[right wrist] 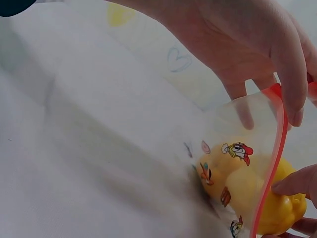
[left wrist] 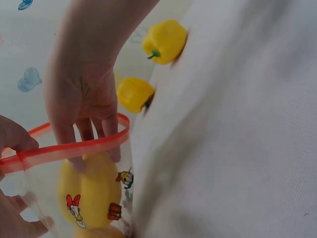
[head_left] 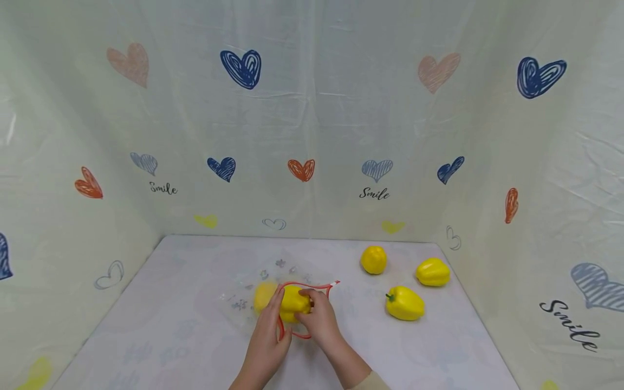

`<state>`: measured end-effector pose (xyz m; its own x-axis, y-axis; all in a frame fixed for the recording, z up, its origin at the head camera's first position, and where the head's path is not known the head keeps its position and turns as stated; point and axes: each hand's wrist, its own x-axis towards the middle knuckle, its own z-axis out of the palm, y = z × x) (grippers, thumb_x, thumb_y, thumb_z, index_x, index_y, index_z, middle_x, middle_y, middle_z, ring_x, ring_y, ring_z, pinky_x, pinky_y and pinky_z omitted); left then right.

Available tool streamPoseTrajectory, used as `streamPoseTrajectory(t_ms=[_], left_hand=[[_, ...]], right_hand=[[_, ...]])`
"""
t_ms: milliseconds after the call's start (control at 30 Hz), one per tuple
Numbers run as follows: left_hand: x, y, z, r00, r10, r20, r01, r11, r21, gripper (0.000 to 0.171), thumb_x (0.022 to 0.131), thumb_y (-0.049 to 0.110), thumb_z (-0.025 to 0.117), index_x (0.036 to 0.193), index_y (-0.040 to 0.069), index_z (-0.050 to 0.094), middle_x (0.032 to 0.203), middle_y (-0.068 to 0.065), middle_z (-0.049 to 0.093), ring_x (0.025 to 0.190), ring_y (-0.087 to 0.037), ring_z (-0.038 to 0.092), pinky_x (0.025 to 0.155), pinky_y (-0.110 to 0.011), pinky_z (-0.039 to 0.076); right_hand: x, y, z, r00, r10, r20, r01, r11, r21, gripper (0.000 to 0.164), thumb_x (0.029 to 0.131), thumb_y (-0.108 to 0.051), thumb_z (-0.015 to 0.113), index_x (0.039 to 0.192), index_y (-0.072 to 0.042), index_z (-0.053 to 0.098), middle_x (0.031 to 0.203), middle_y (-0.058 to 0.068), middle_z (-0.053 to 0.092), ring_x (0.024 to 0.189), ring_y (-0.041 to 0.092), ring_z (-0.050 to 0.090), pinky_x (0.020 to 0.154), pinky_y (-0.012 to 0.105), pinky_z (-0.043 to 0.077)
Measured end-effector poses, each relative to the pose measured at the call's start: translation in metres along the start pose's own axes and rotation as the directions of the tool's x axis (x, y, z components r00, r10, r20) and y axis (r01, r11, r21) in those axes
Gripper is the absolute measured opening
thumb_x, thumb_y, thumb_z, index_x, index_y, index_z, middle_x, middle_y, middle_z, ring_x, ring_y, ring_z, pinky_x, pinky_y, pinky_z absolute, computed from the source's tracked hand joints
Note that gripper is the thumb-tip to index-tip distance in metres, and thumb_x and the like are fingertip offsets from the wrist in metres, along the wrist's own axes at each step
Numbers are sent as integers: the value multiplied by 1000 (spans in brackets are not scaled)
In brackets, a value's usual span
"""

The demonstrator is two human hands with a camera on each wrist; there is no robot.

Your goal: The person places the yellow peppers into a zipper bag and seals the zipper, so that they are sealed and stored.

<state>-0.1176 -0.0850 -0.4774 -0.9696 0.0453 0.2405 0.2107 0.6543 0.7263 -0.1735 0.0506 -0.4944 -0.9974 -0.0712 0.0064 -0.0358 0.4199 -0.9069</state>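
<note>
A clear zip bag [left wrist: 37, 181] with a red rim and cartoon prints lies on the table with its mouth open to the right. My left hand [head_left: 267, 330] pinches the bag at its red rim [left wrist: 94, 146], thumb on one side and fingers on the other. With its fingers reaching into the mouth, my right hand [head_left: 320, 318] grips a yellow bell pepper [head_left: 292, 304] by its near end. Most of that pepper sits inside the bag in the right wrist view. Deeper in, a second yellow bell pepper [head_left: 263, 295] shows hazily through the plastic.
Three more yellow bell peppers lie to the right: one pepper [head_left: 374, 260] at the back, another pepper [head_left: 433, 272] near the right edge, and a green-stemmed pepper [head_left: 405, 303] closer in. A curtain [head_left: 312, 119] printed with hearts surrounds the white table [head_left: 161, 314] at the back and sides.
</note>
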Motion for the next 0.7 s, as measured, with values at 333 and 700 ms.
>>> streamPoseTrajectory(t_ms=[333,700], left_hand=[[-1,1,-2,1000,27,-5,-27,1000,-6,82,79,-5,70,151,10,34,156,-2,32,138,-28,36,108,-49,34],[-1,1,-5,995,90,-34,-91,996,-7,81,77,-7,70,150,7,36,155,-4,34,137,-28,38,107,-49,35]], right_hand=[[13,-2,6,998,60,-19,-60,998,-14,48,75,-4,82,120,-7,65,115,9,61,98,26,59,84,40,56],[23,-8,12,991,131,-16,-131,991,-19,45,75,-7,83,118,-11,68,111,8,63,92,23,61,80,34,58]])
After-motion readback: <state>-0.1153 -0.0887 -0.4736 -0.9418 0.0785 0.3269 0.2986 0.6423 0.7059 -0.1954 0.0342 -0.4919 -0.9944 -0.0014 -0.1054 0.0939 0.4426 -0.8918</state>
